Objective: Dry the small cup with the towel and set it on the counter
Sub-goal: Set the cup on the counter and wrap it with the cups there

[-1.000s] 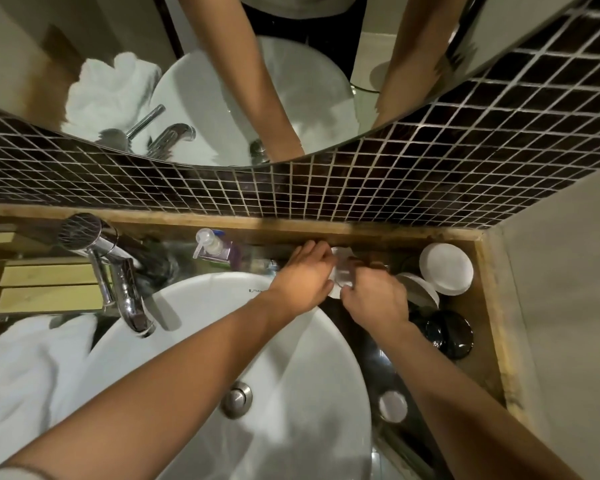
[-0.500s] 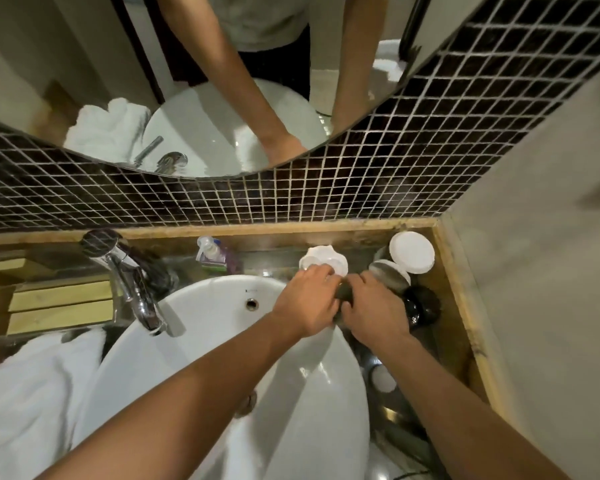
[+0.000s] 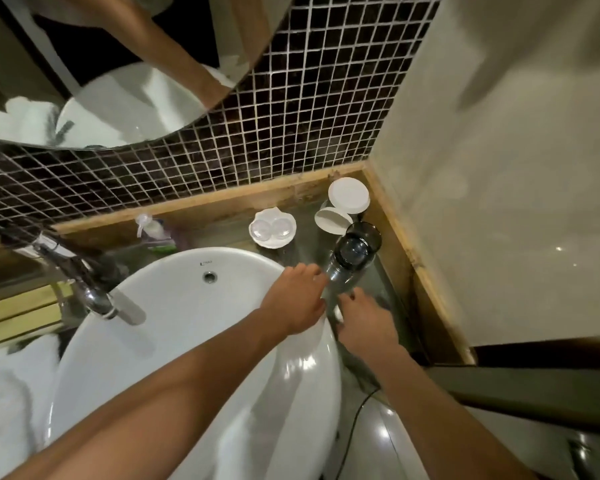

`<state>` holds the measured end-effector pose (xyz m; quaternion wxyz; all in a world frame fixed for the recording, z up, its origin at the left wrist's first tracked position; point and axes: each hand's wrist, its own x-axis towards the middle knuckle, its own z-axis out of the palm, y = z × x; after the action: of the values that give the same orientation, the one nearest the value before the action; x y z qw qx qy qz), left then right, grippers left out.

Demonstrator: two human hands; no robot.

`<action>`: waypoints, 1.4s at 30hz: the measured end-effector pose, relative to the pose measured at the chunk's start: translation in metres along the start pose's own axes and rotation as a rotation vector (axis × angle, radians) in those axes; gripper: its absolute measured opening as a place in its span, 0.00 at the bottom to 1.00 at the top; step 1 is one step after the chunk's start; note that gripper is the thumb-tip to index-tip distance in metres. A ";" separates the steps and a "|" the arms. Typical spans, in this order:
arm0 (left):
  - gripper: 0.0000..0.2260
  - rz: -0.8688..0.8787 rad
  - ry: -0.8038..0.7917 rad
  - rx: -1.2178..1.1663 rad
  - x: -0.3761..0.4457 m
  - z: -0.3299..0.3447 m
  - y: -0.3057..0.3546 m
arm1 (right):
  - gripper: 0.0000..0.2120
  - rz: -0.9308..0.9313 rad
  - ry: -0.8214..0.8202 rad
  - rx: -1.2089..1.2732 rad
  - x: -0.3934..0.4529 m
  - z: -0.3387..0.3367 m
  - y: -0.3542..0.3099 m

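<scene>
While both hands reach for the dark glass cup point(image 3: 352, 263) on the counter point(image 3: 302, 251), left hand point(image 3: 297, 299) and right hand point(image 3: 364, 322) look half-open, empty; next, grasp it, fetch the towel point(image 3: 11, 403).

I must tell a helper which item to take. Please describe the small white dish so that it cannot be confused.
Start at the white basin; behind its right rim lies the counter below the tiled wall. The dish sits there, left of two plain round lids. Only it has a wavy edge and holds two clear round pieces.
</scene>
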<state>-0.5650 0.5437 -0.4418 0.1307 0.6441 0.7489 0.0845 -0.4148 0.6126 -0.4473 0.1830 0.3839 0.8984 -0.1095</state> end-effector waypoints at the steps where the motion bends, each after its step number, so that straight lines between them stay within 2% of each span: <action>1: 0.16 0.010 0.007 0.002 -0.001 0.001 0.001 | 0.20 -0.005 0.008 -0.008 -0.002 0.004 0.001; 11: 0.14 -0.025 0.038 -0.033 -0.003 -0.009 -0.008 | 0.18 -0.015 0.067 0.015 0.004 0.003 -0.003; 17: 0.14 -0.127 0.097 -0.091 0.001 -0.025 -0.031 | 0.16 -0.112 0.137 -0.001 0.036 -0.032 -0.022; 22: 0.14 -0.265 0.152 -0.108 0.004 -0.034 -0.061 | 0.20 -0.245 0.154 -0.041 0.071 -0.063 -0.046; 28: 0.16 -0.406 0.156 -0.141 0.013 -0.040 -0.096 | 0.18 -0.361 0.205 -0.104 0.115 -0.092 -0.074; 36: 0.15 -0.513 0.180 -0.191 0.021 -0.033 -0.118 | 0.15 -0.454 0.212 -0.073 0.154 -0.096 -0.099; 42: 0.16 -0.544 0.168 -0.234 0.018 -0.024 -0.124 | 0.16 -0.450 0.186 -0.085 0.161 -0.087 -0.100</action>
<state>-0.6912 0.5437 -0.4575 0.1597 0.3913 0.8872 0.1851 -0.6119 0.6783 -0.4291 0.0867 0.1746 0.9780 -0.0738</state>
